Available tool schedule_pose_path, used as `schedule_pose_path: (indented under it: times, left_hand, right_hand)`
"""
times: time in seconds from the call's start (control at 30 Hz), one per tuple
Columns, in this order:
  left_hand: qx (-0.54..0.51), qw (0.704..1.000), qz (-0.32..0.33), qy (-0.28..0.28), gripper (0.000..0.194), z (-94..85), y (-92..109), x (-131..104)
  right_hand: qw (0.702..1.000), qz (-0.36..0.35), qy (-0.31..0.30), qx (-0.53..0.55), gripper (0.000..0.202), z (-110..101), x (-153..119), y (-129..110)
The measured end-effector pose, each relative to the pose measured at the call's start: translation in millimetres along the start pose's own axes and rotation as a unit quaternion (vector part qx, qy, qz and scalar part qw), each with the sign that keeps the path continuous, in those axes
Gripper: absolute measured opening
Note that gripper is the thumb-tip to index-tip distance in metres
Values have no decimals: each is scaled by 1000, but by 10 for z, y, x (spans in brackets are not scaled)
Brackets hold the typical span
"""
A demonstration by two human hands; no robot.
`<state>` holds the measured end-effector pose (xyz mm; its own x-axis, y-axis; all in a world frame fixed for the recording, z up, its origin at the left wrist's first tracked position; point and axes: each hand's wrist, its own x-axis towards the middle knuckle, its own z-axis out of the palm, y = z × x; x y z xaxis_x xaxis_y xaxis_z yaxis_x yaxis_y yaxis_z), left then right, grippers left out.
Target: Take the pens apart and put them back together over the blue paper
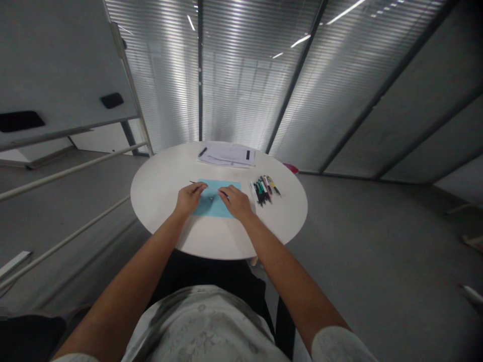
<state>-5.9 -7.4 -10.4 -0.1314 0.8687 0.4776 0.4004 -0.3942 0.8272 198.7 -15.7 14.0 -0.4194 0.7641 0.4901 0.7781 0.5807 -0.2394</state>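
Note:
A light-blue sheet point(215, 211) lies on the round white table in front of me, with a few tiny dark pieces point(211, 199) near its middle. Over its left edge, my left hand point(188, 198) is closed in a pinch on a thin dark stick point(192, 182), whose end pokes out past the fingers. My right hand point(237, 201) pinches a short dark pen-like piece point(224, 193) above the sheet's right half. The two hands are apart, with the sheet visible between them. The fingers hide most of both held pieces, so their exact kind does not show.
Several pens and markers point(265, 189) lie in a row to the right of the sheet on the table point(158, 176). A stack of papers point(226, 153) with dark items on it is at the far edge. A whiteboard on a metal frame point(71, 167) stands at left.

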Motion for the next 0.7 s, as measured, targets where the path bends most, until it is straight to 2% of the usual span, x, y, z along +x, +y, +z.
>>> schedule_pose_path:
  times: [0.37,0.7]
  left_hand:
    - [-16,1000,5,-12,28,14,46,-14]
    - [-31,999,1,-8,30,34,-9,13]
  right_hand:
    - [998,32,33,36,31,68,10,14]
    - [999,19,21,31,31,78,12,23]
